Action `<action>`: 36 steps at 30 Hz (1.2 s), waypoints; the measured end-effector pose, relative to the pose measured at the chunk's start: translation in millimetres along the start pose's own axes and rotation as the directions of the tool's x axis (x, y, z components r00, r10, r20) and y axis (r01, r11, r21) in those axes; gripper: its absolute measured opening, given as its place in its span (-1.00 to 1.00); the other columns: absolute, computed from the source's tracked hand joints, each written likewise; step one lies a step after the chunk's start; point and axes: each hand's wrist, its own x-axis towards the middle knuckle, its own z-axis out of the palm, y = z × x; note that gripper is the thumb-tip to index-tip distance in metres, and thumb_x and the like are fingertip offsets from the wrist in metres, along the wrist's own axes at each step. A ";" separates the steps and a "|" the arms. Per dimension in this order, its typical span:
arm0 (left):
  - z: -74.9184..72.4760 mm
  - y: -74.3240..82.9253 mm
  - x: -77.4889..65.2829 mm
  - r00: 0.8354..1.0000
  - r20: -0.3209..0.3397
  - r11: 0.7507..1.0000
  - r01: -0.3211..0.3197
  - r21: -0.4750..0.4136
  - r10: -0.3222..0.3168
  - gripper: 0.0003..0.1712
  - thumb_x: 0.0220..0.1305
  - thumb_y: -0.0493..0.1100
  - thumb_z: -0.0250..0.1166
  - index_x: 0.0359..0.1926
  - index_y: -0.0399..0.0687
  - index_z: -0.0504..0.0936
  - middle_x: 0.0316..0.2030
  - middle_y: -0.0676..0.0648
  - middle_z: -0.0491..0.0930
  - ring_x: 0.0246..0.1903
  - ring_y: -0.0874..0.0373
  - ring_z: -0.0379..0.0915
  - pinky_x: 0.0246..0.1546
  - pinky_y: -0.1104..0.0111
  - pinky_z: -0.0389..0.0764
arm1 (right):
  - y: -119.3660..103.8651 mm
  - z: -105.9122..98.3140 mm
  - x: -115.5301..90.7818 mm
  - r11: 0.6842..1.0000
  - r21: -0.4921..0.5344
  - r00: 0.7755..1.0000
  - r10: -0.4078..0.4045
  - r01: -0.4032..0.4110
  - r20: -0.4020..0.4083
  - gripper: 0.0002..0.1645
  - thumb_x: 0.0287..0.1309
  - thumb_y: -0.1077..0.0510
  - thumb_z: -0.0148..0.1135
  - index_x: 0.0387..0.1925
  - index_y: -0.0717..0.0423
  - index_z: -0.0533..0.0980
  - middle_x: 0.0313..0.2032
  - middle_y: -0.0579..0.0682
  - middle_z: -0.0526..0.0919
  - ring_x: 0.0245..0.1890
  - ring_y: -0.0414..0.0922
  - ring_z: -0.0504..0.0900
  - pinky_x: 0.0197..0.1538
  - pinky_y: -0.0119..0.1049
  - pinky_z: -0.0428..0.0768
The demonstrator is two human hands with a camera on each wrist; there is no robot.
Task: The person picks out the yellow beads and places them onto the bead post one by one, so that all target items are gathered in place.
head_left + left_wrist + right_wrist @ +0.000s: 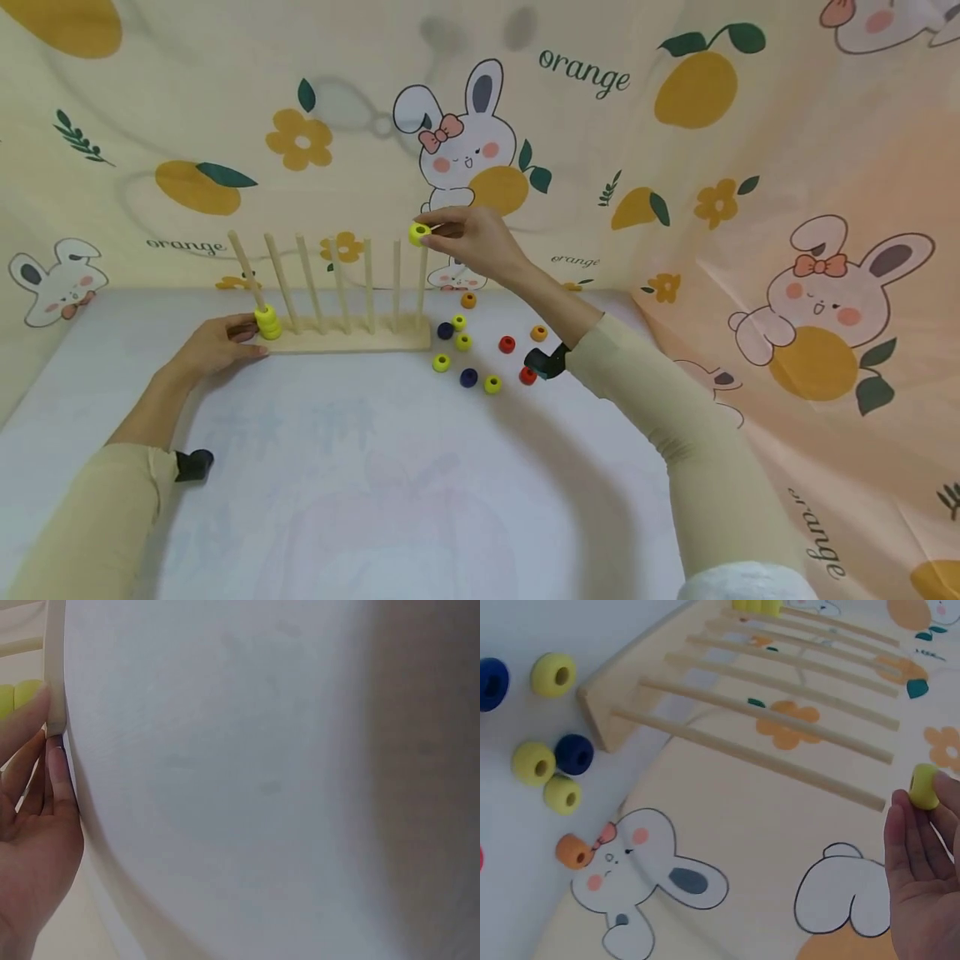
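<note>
A wooden peg rack (352,340) with a row of upright pegs stands at the back of the table. My left hand (213,350) grips the left end of its base, beside a short stack of yellow beads (267,323) on the leftmost peg. In the left wrist view, my thumb lies close to those beads. At the other end, my right hand (472,237) pinches a single yellow bead (417,232) between thumb and fingers, right at the top of the rightmost peg. The right wrist view has this bead (924,787) close by the peg tip (877,802).
Loose beads lie right of the rack: several yellow ones (441,362), two dark blue ones (468,378), two red ones (507,344) and two orange ones (538,333). A printed cloth (337,100) hangs close behind the rack and along the right side.
</note>
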 end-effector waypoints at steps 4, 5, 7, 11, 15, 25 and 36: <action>-0.6 0.0 0.2 1.000 0.002 1.000 0.001 0.004 -0.001 -0.03 0.27 -0.14 0.39 0.46 -0.50 0.03 0.37 -0.51 0.18 0.33 -0.38 0.19 0.37 -0.12 0.21 | -4.5 2.5 9.4 1.000 -0.021 1.000 -0.023 0.023 0.000 -0.64 0.26 0.13 0.34 0.07 0.12 0.65 -0.03 -0.02 0.73 -0.19 -0.30 0.71 -0.06 -0.47 0.65; -0.8 -0.2 0.2 1.000 0.004 1.000 0.002 0.001 -0.002 -0.03 0.27 -0.14 0.39 0.46 -0.49 0.03 0.37 -0.50 0.18 0.34 -0.38 0.19 0.37 -0.12 0.21 | -5.8 3.4 11.8 0.999 -0.017 1.000 -0.029 0.029 -0.001 -0.65 0.26 0.14 0.35 0.07 0.13 0.65 -0.03 -0.02 0.73 -0.19 -0.30 0.71 -0.06 -0.47 0.65; -1.3 -0.2 0.2 1.000 0.004 1.000 0.002 0.001 -0.002 -0.03 0.27 -0.13 0.39 0.46 -0.48 0.04 0.37 -0.50 0.18 0.33 -0.38 0.19 0.36 -0.12 0.21 | -8.5 5.4 16.6 0.999 -0.011 0.999 -0.038 0.038 -0.001 -0.65 0.25 0.15 0.35 0.06 0.13 0.66 -0.04 -0.02 0.74 -0.20 -0.30 0.72 -0.06 -0.48 0.65; -2.0 -0.1 -0.3 1.000 0.007 1.000 0.004 -0.010 -0.004 -0.01 0.27 -0.11 0.39 0.47 -0.48 0.02 0.37 -0.50 0.18 0.34 -0.38 0.18 0.35 -0.11 0.23 | -15.2 10.9 25.8 1.000 -0.001 1.000 -0.028 0.028 0.010 -0.63 0.23 0.14 0.37 0.06 0.13 0.66 -0.03 -0.02 0.74 -0.19 -0.31 0.72 -0.06 -0.48 0.65; -1.7 -0.2 -0.9 1.000 0.011 1.000 0.006 -0.017 -0.006 0.02 0.26 -0.08 0.40 0.47 -0.48 0.01 0.38 -0.50 0.18 0.35 -0.37 0.17 0.35 -0.11 0.25 | -21.2 18.2 33.9 1.000 0.027 1.000 -0.006 0.006 0.030 -0.62 0.23 0.14 0.37 0.08 0.12 0.65 -0.03 -0.04 0.74 -0.19 -0.31 0.72 -0.08 -0.48 0.65; 0.1 0.1 -3.8 1.000 0.003 1.000 0.010 -0.014 -0.010 0.00 0.27 -0.12 0.39 0.46 -0.50 0.00 0.36 -0.52 0.18 0.34 -0.39 0.17 0.36 -0.13 0.21 | -32.0 41.0 55.9 0.998 0.061 0.996 0.012 -0.018 0.094 -0.61 0.23 0.14 0.38 0.09 0.10 0.65 -0.11 -0.10 0.76 -0.22 -0.33 0.71 -0.08 -0.49 0.63; -0.8 1.3 -2.6 1.000 0.008 1.000 0.018 -0.025 -0.018 0.00 0.27 -0.12 0.39 0.48 -0.46 0.00 0.38 -0.51 0.16 0.36 -0.38 0.15 0.36 -0.12 0.23 | -34.5 54.0 73.2 0.999 0.047 0.998 0.014 -0.016 0.058 -0.62 0.23 0.07 0.38 0.08 0.02 0.66 -0.10 -0.17 0.75 -0.20 -0.38 0.69 -0.07 -0.53 0.61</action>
